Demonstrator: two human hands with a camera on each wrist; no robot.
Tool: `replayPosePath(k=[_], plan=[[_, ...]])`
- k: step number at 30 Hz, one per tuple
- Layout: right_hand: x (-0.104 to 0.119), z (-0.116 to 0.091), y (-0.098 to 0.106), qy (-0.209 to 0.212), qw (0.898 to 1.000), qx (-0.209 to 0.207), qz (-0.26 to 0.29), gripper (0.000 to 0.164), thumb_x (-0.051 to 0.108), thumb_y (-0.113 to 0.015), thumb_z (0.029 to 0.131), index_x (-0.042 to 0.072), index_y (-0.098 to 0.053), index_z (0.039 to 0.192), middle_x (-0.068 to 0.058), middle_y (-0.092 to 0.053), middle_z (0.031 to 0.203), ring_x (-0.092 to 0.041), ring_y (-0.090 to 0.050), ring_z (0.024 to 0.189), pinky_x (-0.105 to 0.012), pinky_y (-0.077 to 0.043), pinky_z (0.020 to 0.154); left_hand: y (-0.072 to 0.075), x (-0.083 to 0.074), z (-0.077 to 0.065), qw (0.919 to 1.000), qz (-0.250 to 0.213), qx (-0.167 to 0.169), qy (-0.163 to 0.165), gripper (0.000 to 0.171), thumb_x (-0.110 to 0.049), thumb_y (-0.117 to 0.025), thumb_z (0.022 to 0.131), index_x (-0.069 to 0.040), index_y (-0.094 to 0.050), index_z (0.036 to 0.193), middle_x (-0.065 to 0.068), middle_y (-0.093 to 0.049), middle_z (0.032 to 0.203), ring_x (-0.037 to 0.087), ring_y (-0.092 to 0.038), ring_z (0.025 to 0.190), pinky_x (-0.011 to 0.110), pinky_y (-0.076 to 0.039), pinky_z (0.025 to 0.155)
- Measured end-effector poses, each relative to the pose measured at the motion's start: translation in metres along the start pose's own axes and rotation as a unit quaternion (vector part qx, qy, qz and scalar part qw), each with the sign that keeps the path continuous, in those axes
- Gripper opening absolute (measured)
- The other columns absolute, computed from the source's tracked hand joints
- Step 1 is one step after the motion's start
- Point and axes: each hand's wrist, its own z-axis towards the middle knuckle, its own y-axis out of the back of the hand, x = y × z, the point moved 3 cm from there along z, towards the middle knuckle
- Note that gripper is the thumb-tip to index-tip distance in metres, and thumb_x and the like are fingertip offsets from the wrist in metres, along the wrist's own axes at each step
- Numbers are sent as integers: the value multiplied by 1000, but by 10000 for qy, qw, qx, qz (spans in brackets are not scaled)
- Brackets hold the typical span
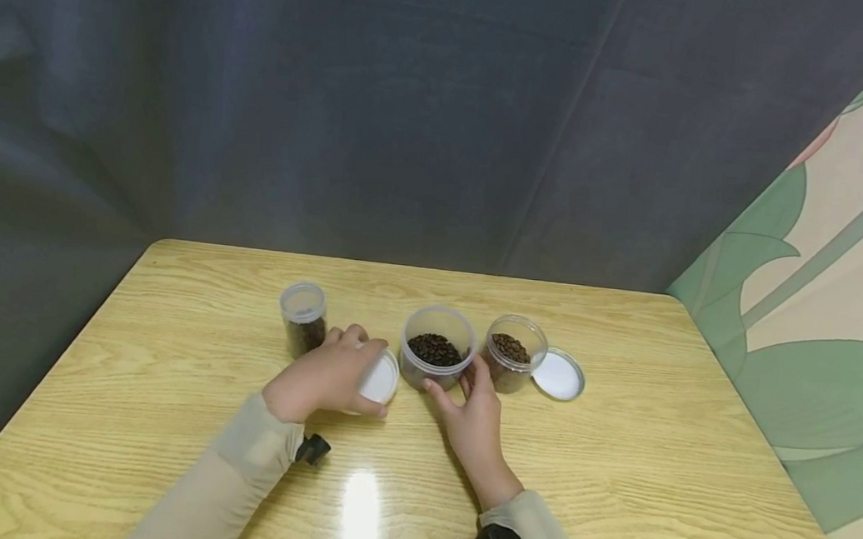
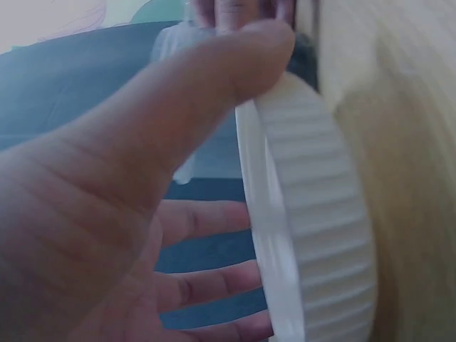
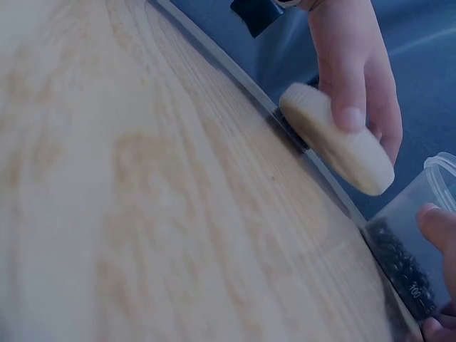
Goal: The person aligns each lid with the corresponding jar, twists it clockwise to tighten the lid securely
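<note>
White and ridged, a lid [image 1: 380,379] is being pinched between the thumb and fingers of the left hand [image 1: 329,378], just left of the open tub [image 1: 418,375], whose near right side the right hand [image 1: 476,431] is gripping; those fingers are crowding the open jar [image 1: 508,383] on the right, so one jerk might send its beans [image 1: 510,348] spilling

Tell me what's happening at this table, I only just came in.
A person's left hand holds a white lid, while the right hand grips an open tub of dark beans. To the right of the tub stands an open jar of browner beans, with another lid on the table beside it. A taller jar with dark contents stands on the left.
</note>
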Motion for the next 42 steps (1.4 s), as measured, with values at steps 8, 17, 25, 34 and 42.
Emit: replayPosePath(k=[8,17,25,34,42], plan=[[-1,0,1,-8,9997,94,230,74,5,-83,83,-12,-41,142,-32,-50,141,-42,-49,135,-41,-41,112,16,7,-8,9969,-635,134,-435,96,-55,-86,75,-15,-45,151,20,-50,132,37,-53,109,53,-54,86],[-1,2,5,-59,9992,188,339,78,4,-85,80,-11,-42,143,-31,-50,141,-42,-52,132,-39,-42,111,31,15,-16,9760,-1911,325,-996,82,-46,-85,81,-29,-45,150,17,-45,133,33,-52,111,51,-54,85],[-4,4,8,-60,9987,408,290,77,5,-86,80,-12,-43,142,-32,-50,142,-44,-52,131,-37,-44,109,52,16,-22,9492,-2647,-567,-1603,85,-28,-87,81,-23,-41,153,13,-38,149,34,-46,126,55,-51,99],[-8,6,10,-34,9962,772,400,79,5,-87,78,-7,-45,144,-28,-52,142,-40,-53,132,-34,-44,108,53,11,-18,8910,-3635,-1491,-2274,100,-51,-84,80,-9,-31,154,13,-33,154,35,-40,135,57,-43,108],[-4,5,8,-18,9942,960,494,79,3,-86,78,-9,-44,144,-30,-50,144,-40,-52,133,-35,-44,109,45,4,-14,8589,-4178,-1841,-2320,110,-63,-81,75,-14,-28,157,10,-29,158,37,-35,138,62,-37,110]])
